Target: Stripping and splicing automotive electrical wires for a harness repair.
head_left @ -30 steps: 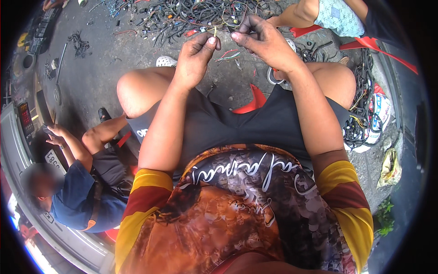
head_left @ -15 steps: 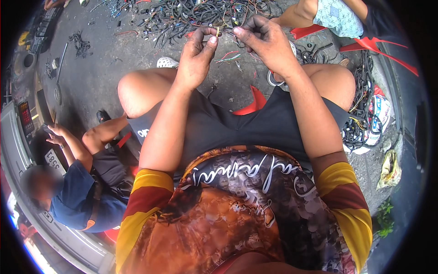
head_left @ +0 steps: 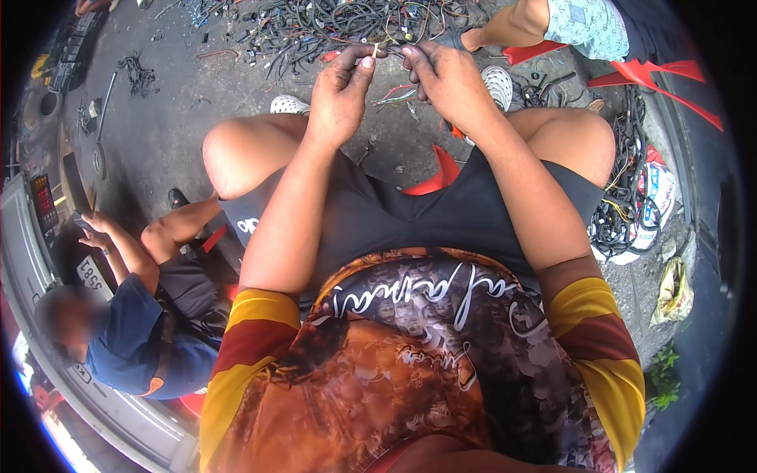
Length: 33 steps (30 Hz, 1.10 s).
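Note:
My left hand is held out in front of my knees, thumb and forefinger pinched on a small pale-yellow piece, too small to name. Just to its right, my right hand has its blackened fingertips pressed together on what looks like a thin dark wire, its end pointing at the pale piece. Whether the two touch cannot be made out. Beyond both hands lies a wide pile of cut wiring and connectors.
A red plastic piece shows between my thighs. At right are a sack with coiled wiring and red chair legs. Another person sits at left beside a vehicle; someone's bare leg is at far right.
My right hand has come down slightly, its fingertips now level with and close to the left's. The shoe beside my right wrist shows more, and an orange bit has appeared under the wrist.

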### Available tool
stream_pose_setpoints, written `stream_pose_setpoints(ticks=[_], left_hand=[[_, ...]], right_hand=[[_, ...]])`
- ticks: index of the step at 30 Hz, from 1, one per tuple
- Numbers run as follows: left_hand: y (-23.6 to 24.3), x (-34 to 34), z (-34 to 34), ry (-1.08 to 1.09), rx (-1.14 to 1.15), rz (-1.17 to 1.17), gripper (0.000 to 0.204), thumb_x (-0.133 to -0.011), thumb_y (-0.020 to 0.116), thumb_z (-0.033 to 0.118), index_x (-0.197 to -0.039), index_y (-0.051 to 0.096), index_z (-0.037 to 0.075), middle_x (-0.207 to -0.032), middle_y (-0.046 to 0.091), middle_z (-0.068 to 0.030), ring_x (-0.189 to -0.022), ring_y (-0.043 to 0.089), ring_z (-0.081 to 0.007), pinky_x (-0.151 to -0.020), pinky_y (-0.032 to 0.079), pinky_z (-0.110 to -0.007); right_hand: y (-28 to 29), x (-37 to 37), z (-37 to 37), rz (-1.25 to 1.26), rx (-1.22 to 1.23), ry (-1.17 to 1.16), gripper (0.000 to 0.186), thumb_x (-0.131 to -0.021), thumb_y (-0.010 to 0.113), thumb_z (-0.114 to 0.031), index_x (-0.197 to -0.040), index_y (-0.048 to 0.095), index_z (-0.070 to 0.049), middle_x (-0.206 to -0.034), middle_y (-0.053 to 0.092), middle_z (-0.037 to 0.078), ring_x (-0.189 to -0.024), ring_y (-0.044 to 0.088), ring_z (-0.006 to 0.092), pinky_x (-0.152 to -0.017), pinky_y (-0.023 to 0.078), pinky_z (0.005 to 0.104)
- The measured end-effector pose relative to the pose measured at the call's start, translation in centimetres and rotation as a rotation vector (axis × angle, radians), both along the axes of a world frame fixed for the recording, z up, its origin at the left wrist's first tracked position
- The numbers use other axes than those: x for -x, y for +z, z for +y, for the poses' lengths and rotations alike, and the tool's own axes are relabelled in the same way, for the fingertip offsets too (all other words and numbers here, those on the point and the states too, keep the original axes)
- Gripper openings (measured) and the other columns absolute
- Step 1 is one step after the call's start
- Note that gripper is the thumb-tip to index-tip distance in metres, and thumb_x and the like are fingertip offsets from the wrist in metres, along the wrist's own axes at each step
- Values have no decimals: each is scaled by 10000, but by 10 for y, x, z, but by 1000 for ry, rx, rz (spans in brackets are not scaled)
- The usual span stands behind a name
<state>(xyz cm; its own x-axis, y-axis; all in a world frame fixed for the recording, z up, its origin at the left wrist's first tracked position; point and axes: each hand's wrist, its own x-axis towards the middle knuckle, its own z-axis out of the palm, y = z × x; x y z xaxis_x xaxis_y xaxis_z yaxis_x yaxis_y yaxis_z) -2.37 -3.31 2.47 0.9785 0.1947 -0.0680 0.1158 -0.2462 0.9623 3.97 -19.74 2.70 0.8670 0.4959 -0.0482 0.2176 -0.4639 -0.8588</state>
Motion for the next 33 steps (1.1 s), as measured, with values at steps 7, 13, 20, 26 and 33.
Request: stream_pose_setpoints(ticks=[7,13,20,26,33], left_hand=[[-7,-2,2,-41,-99,30,200,-952,504,193,-1043,612,52,-676,495,4,-627,437,-61,-588,367,-236],[-9,-5,2,3,-235,70,216,-949,483,195,-912,580,7,-727,599,-141,-688,583,-220,-664,454,-338],[1,-4,-3,-8,-259,-73,231,-943,489,188,-904,577,-22,-773,623,-174,-732,610,-288,-682,462,-366],[10,1,-7,-54,-227,-73,196,-935,504,158,-933,603,-11,-805,634,-168,-728,604,-264,-689,465,-347],[4,3,-7,-63,-246,-18,200,-955,484,153,-997,622,14,-691,571,-47,-635,488,-98,-612,422,-274]], right_hand=[[7,0,-2,-177,50,-76,311,-890,537,-256,-831,588,45,-719,588,279,-713,594,432,-621,460,482],[-1,-5,0,-68,-20,-2,259,-910,497,-210,-897,569,38,-722,592,246,-697,593,403,-639,464,438],[3,0,1,-265,52,135,238,-924,509,-189,-974,570,36,-867,635,191,-792,608,371,-691,485,410],[-11,0,0,-503,99,159,238,-911,519,-177,-1012,584,30,-959,635,183,-875,607,367,-751,495,433],[-9,-2,-2,-461,294,279,240,-883,540,-163,-1023,589,26,-1023,635,170,-916,618,328,-781,509,405]])
